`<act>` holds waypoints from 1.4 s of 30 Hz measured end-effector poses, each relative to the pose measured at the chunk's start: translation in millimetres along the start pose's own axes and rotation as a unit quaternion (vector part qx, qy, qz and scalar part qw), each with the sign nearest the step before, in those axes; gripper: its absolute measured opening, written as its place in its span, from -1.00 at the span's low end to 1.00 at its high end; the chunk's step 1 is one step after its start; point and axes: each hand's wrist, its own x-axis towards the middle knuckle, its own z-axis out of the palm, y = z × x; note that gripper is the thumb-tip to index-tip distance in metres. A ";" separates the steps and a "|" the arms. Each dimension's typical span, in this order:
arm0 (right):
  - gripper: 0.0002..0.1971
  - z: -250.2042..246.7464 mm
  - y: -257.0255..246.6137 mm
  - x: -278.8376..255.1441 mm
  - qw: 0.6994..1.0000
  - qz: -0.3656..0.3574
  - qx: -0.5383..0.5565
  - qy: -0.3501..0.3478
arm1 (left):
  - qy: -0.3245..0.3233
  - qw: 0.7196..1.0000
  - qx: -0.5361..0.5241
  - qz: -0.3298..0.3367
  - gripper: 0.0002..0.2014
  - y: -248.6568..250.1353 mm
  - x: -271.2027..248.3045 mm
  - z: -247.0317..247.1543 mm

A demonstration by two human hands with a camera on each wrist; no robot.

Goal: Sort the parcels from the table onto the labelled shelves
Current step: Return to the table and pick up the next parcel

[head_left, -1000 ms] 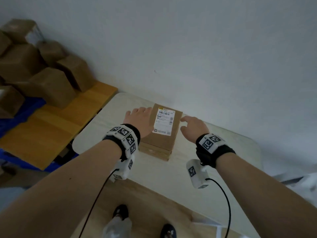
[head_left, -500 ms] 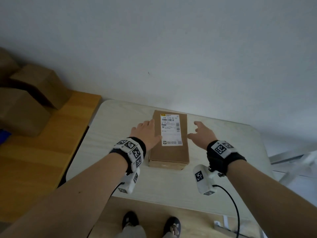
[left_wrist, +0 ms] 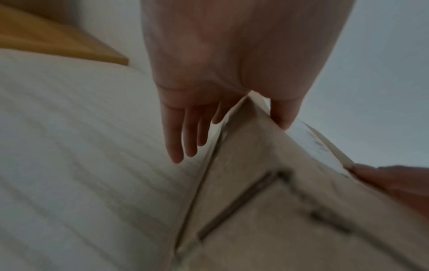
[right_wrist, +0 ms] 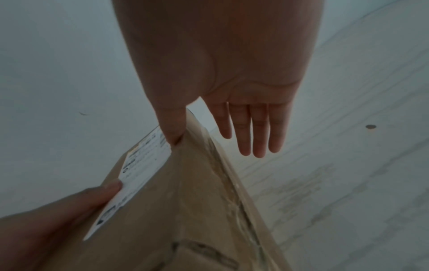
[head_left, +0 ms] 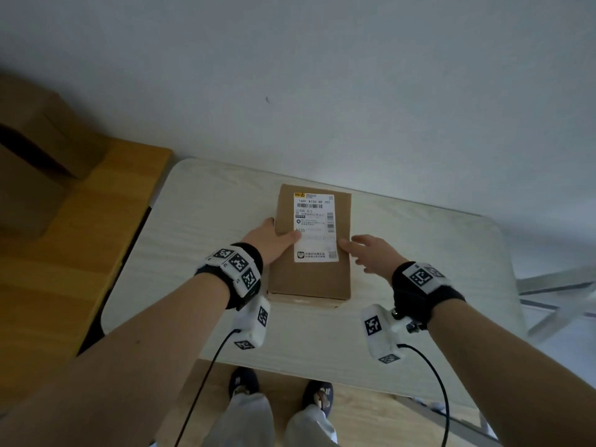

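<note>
A brown cardboard parcel (head_left: 311, 279) with a white shipping label (head_left: 314, 227) lies flat on the pale table (head_left: 200, 227). My left hand (head_left: 271, 240) is at its left side, thumb laid on the top by the label. In the left wrist view the left hand's fingers (left_wrist: 181, 132) hang straight beside the parcel (left_wrist: 267, 201). My right hand (head_left: 371, 253) is at the right side, its thumb on the top edge. The right wrist view shows its fingers (right_wrist: 255, 128) straight, alongside the parcel (right_wrist: 185, 201). The parcel rests on the table.
An orange wooden platform (head_left: 74, 259) adjoins the table on the left and carries cardboard boxes (head_left: 29, 175). A white wall rises right behind the table. A metal frame (head_left: 554, 291) stands to the right. My feet (head_left: 245, 382) are at the table's front edge.
Both hands have closed in on the parcel's sides, and the thumbs now lie on its top. The head view has swung right, so fewer boxes show at the left.
</note>
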 end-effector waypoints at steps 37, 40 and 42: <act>-0.77 -41.2 -10.3 -56.6 0.908 -0.120 0.397 -0.063 | -0.007 0.965 -0.256 0.065 -0.47 37.1 -63.6 -41.8; -0.73 -47.8 -17.9 -65.6 0.904 -0.138 0.399 -0.061 | -0.004 0.962 -0.259 0.081 -0.44 44.6 -74.1 -49.6; -0.73 -51.8 -22.9 -70.6 0.903 -0.148 0.398 -0.062 | 0.000 0.961 -0.260 0.091 -0.42 48.8 -79.9 -53.9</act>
